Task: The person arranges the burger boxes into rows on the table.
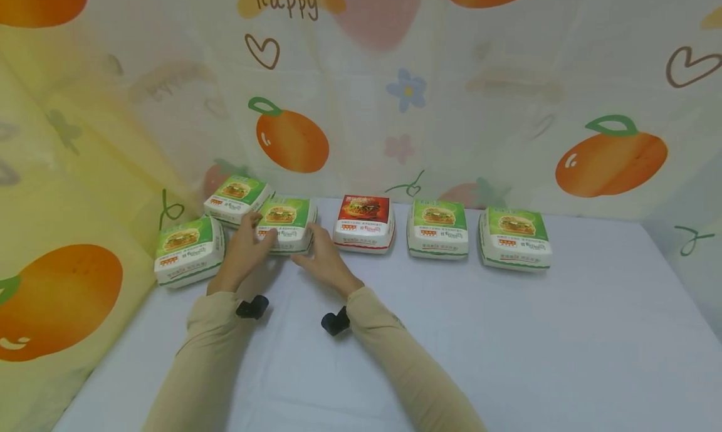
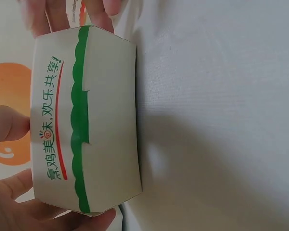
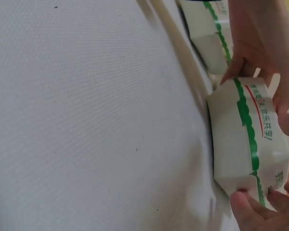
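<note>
A green and white burger box (image 1: 285, 212) sits on the table between two hands, one on each side of it. The left hand (image 1: 246, 254) has its fingers along the box's left side and its thumb at the upper front edge. On the opposite side, the right hand (image 1: 327, 260) holds the right side with its fingers, thumb low near the front corner. In the left wrist view the box's front (image 2: 106, 120) shows a scalloped green band and its bottom lies close to the cloth. The right wrist view shows fingertips (image 3: 243, 202) against the box's side.
Two more green burger boxes stand at the left, one behind (image 1: 237, 197) and one in front (image 1: 188, 250). To the right are a red burger box (image 1: 363, 222) and two green ones (image 1: 437, 228) (image 1: 516, 237). A patterned curtain (image 1: 350, 93) borders the white table (image 1: 507, 344).
</note>
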Demonstrator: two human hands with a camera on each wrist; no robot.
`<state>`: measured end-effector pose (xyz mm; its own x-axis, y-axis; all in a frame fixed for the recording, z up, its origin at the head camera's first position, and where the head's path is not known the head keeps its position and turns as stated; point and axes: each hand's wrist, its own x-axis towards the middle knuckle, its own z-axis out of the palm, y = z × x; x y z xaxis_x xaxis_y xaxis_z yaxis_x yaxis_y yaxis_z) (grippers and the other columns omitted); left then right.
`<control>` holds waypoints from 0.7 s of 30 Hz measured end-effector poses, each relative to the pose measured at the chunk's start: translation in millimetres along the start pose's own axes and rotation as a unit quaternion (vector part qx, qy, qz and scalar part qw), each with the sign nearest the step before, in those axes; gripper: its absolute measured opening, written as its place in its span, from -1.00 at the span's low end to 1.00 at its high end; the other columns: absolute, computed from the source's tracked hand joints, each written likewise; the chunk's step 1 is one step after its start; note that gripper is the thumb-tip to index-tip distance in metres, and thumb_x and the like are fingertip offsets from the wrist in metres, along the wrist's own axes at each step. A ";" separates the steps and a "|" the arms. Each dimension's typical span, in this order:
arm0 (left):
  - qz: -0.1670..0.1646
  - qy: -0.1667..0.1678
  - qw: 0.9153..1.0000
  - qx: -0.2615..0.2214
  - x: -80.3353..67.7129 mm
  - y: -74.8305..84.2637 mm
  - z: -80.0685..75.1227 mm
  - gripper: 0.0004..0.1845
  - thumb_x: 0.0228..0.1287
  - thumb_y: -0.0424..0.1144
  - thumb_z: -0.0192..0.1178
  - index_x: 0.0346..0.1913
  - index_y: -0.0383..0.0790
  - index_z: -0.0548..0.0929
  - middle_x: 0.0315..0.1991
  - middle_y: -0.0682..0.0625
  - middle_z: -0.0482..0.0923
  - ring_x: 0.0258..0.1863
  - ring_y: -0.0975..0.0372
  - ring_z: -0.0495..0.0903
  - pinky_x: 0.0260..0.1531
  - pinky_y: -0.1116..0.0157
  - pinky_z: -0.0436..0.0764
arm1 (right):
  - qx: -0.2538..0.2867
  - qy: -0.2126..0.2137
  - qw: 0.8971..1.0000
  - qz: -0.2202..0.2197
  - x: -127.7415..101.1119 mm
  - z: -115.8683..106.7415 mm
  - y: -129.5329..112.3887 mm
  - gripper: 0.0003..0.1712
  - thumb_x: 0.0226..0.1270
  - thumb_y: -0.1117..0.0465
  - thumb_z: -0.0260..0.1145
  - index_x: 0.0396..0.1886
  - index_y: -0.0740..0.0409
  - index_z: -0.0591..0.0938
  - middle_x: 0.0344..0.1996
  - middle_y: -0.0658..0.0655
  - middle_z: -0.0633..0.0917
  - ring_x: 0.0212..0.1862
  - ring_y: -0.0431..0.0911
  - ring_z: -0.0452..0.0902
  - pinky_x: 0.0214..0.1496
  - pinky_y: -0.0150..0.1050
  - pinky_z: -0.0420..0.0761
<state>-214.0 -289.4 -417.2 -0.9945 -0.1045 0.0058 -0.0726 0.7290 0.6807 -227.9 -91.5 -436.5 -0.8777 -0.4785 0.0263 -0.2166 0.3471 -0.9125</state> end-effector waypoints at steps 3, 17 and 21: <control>0.004 -0.007 1.000 0.002 -4.7 -0.1 -1.2 -0.24 0.48 0.09 -0.04 0.50 -0.31 0.05 0.45 -0.52 0.11 0.41 -0.35 0.19 0.33 -0.29 0.27 | -0.015 0.001 1.000 -0.003 -1.7 -0.6 1.1 -0.15 0.36 0.15 0.35 0.53 0.23 0.17 0.53 0.23 0.20 0.57 0.04 0.07 0.59 -0.09 0.14; 0.034 0.022 0.999 0.013 -30.4 4.8 -2.8 -0.24 0.46 0.06 0.04 0.50 -0.36 0.11 0.39 -0.45 0.23 0.31 -0.23 0.33 0.23 -0.23 0.38 | 0.024 0.008 0.999 -0.038 -14.6 -1.7 2.8 -0.23 0.32 0.24 0.37 0.43 0.34 0.26 0.57 0.28 0.10 0.59 0.08 0.00 0.57 -0.07 0.18; 0.043 0.034 0.998 0.020 -39.5 6.9 -4.2 -0.26 0.45 0.04 0.06 0.48 -0.36 0.15 0.29 -0.42 0.35 0.00 -0.09 0.48 -0.15 0.07 0.55 | 0.023 0.018 0.998 -0.047 -19.4 -1.5 0.5 -0.27 0.31 0.25 0.38 0.38 0.33 0.28 0.56 0.25 0.14 0.59 0.08 0.01 0.57 -0.06 0.17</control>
<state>-174.9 -283.1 -409.6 -0.9899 -0.0845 0.1141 0.0093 0.7635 0.6457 -211.6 -80.8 -436.8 -0.8693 -0.4780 0.1256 -0.2789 0.2647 -0.9231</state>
